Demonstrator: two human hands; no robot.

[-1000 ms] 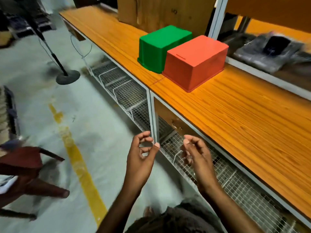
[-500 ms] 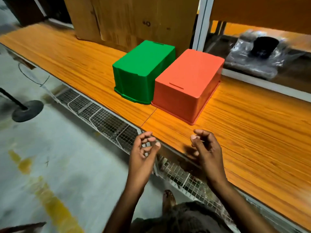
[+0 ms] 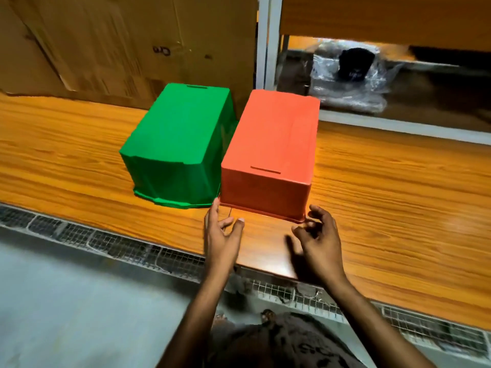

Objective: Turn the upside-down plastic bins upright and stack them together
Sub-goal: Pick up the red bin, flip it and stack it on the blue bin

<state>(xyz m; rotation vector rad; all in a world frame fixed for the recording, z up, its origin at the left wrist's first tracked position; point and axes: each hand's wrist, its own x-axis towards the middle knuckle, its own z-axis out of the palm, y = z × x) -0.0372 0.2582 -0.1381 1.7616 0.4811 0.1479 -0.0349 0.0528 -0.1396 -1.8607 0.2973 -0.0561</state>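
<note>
Two plastic bins lie upside down, side by side and touching, on the orange wooden bench (image 3: 385, 197). The green bin (image 3: 178, 144) is on the left, the orange-red bin (image 3: 273, 152) on the right, both with their flat bottoms up. My left hand (image 3: 221, 235) is open with fingers apart, its fingertips at the near left corner of the orange-red bin's rim. My right hand (image 3: 318, 237) is open with curled fingers just in front of that bin's near right corner. Neither hand holds anything.
Flattened cardboard (image 3: 119, 43) leans behind the green bin. A grey metal upright (image 3: 265, 41) stands behind the orange-red bin, with a plastic-wrapped bundle (image 3: 350, 75) on a lower shelf beyond it. Wire mesh baskets (image 3: 119, 243) hang under the bench's front edge.
I have stepped closer to the bench and the bins now fill the middle of the view. Both hands have reached forward from the bench edge to the orange-red bin's near side.
</note>
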